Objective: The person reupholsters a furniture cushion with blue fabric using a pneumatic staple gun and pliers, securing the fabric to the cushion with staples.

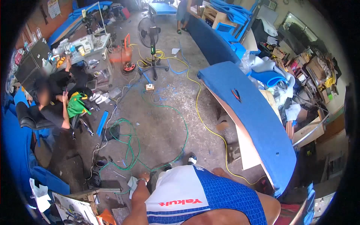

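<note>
My left hand hangs low beside my white and blue shirt, with a band around the wrist. Its fingers are too small and bunched in this view to show their pose. A pale scrap lies just left of it, overlapping the wrist's edge. My right hand does not show; the right arm goes down beside my body. In front of me on the right is a long blue-covered panel with a curved end. Red-handled pliers rest on its top.
A green hose and a yellow cord wind across the floor. A standing fan is ahead. On the left a person sits near a sewing machine; another person stands far back. Piled materials line the right.
</note>
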`<state>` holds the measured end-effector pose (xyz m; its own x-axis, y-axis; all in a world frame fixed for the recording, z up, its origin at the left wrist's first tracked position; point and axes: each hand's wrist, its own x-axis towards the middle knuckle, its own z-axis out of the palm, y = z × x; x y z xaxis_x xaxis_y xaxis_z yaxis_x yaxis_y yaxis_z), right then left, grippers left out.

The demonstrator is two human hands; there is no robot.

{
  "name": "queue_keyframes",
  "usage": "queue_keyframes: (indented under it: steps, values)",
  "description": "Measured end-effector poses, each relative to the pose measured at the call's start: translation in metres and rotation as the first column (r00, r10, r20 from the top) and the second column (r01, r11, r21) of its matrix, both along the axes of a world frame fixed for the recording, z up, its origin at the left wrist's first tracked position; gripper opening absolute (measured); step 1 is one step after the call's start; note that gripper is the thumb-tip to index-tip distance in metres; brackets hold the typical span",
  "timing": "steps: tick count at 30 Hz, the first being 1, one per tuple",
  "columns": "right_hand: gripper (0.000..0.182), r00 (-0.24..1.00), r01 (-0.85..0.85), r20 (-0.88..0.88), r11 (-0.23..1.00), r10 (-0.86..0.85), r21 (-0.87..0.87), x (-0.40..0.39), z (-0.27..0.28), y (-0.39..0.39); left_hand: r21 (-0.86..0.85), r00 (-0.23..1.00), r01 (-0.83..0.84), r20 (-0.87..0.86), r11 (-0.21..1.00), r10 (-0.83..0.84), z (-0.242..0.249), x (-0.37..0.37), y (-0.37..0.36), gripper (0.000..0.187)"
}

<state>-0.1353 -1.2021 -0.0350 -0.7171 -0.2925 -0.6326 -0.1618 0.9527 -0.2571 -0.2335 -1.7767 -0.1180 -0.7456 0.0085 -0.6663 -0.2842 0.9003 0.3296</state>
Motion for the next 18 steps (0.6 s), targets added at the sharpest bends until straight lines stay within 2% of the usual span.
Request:
queue_keyframes:
  steps: [1,4,7,10,11,13,16,18]
  values:
    - [0.029,0.993,0.054,0.105,0.997,-0.060,0.055,-0.002,0.005,-0.004,-0.015,1.000,0.022,-0.001,1.000,-0.022,-0.004,0.002,-0.001,0.041]
    - [0.032,0.998,-0.042,0.043,0.997,0.040,0.065,-0.005,0.013,-0.012,-0.036,0.997,0.074,-0.004,0.997,-0.075,-0.008,0.003,-0.001,0.039]
    - [0.035,0.996,-0.008,0.090,0.999,0.005,0.039,-0.006,-0.010,-0.006,-0.053,0.992,0.120,-0.018,0.991,-0.121,-0.011,0.003,-0.002,0.038]
    - [0.037,0.998,-0.029,0.054,0.999,0.027,0.042,-0.013,0.000,-0.015,-0.120,0.971,0.227,-0.044,0.966,-0.234,-0.017,-0.002,-0.004,0.038]
    - [0.037,0.998,-0.016,0.069,0.999,0.013,0.039,-0.014,0.001,-0.017,-0.172,0.921,0.387,0.013,0.906,-0.390,-0.003,-0.006,-0.005,0.038]
    - [0.037,0.995,0.010,0.102,0.999,-0.013,0.034,-0.015,0.003,-0.020,-0.235,0.741,0.668,0.126,0.706,-0.660,0.012,-0.012,-0.009,0.039]
    - [0.036,1.000,-0.018,0.002,0.999,0.018,-0.029,-0.013,0.015,-0.024,-0.313,0.515,0.830,0.116,0.461,-0.849,0.015,-0.011,-0.015,0.039]
    - [0.035,0.991,0.032,0.125,0.999,-0.036,0.035,-0.014,0.007,-0.025,-0.297,0.638,0.748,0.076,0.594,-0.766,0.037,-0.009,-0.013,0.039]
